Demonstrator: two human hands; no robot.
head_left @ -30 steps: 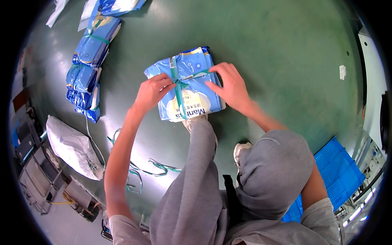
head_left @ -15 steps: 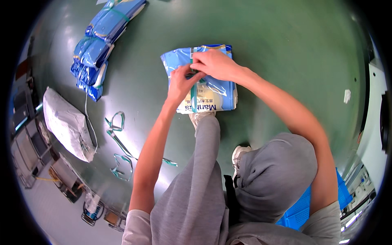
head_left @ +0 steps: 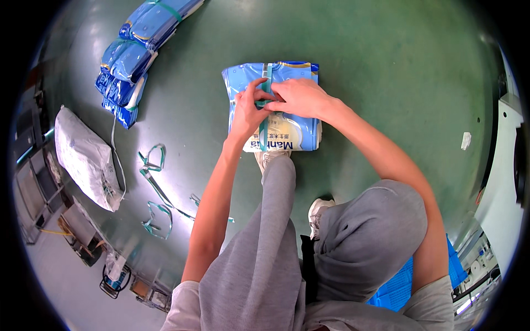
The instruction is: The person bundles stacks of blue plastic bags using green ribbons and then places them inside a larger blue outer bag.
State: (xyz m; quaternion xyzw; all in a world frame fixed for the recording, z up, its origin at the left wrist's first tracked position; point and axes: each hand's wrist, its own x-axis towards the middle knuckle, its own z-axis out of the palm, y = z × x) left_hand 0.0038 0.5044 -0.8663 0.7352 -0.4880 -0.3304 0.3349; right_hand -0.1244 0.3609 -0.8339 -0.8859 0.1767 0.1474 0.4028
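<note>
A stack of folded blue plastic packaging bags (head_left: 302,126) lies on the floor, its near edge against the toe of my shoe. Around it runs a green strap (head_left: 263,135), with a crossing at the middle of the stack. My left hand (head_left: 251,113) is bent over that crossing, index finger raised and the thumb and other fingers pinched on the strap. From the right, my right hand (head_left: 295,98) meets it, thumb and fingertips closed on the strap too. The tips of the fingers partly hide the knot area.
Several strapped blue bundles (head_left: 130,60) are stacked at the upper left. Below them lies a white sack (head_left: 85,160) with a cord. Loose green strap pieces (head_left: 157,187) are left of my leg. A blue item (head_left: 397,287) sits behind my right knee.
Both hands have shifted slightly right and nearer on the strap. My left index finger has lifted, and my right hand has moved down toward the left thumb.
</note>
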